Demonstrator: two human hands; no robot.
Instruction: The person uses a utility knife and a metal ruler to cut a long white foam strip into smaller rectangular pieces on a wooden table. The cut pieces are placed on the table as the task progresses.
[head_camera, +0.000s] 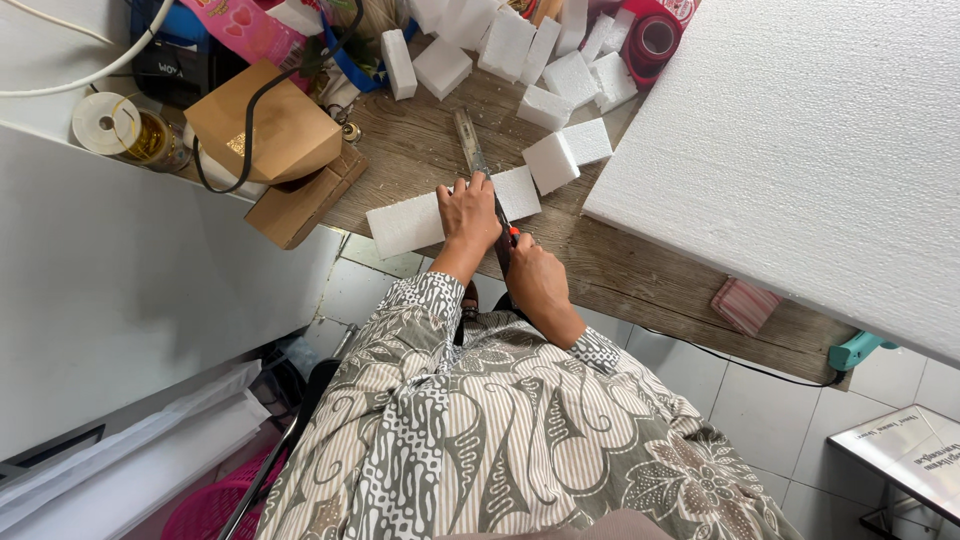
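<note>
One long white foam strip is lying across the wooden table's near edge; roughly a dozen cut foam blocks are crowding the far edge. The left hand is pressing flat on a metal ruler. The right hand is gripping a cutter, fingers closed.

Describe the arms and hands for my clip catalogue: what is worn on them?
Both arms wear long loose sleeves of cream fabric with grey-green stripes and large leaf and flower patterns. The left hand and right hand are bare: no gloves, and no rings or watch visible.
</note>
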